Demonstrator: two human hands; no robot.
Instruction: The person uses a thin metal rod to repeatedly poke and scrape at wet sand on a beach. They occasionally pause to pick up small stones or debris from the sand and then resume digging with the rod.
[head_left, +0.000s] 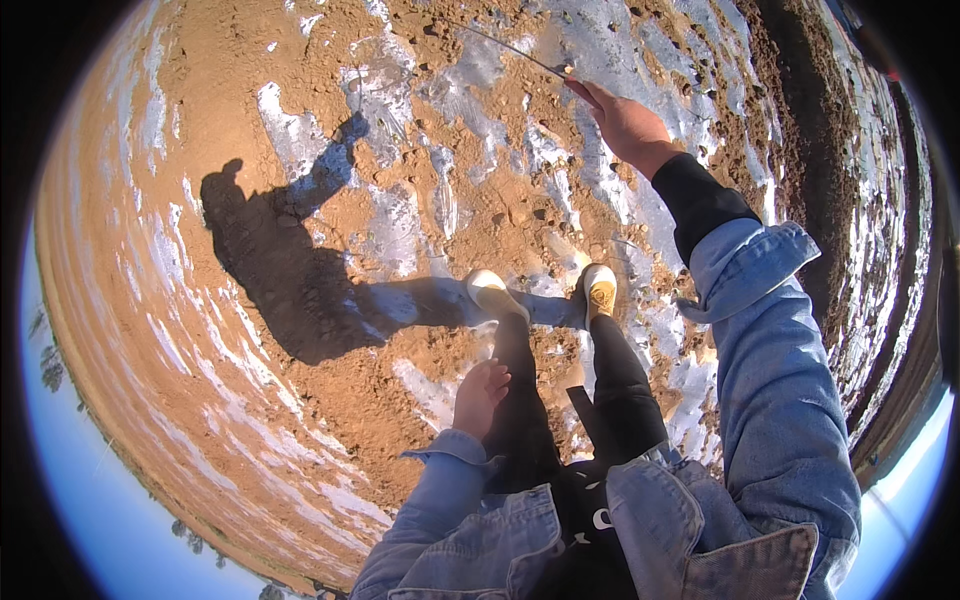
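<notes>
My right hand (626, 124) reaches out over the field at the upper right, closed on the near end of a thin dark rod (510, 46). The rod slants away to the upper left; its far end lies over bare soil. Below it are sheets of pale plastic mulch film (472, 67), partly covered by brown soil and dotted with small holes. My left hand (480, 397) hangs low beside my left thigh, its fingers loosely bent, with nothing seen in it.
My shoes (600, 291) stand on soil and film. My shadow (285, 262) falls to the left. A dark furrow (806, 150) runs down the right side, with more film-covered rows past it. A partly cut-off, unclear object with red on it shows at the upper right rim.
</notes>
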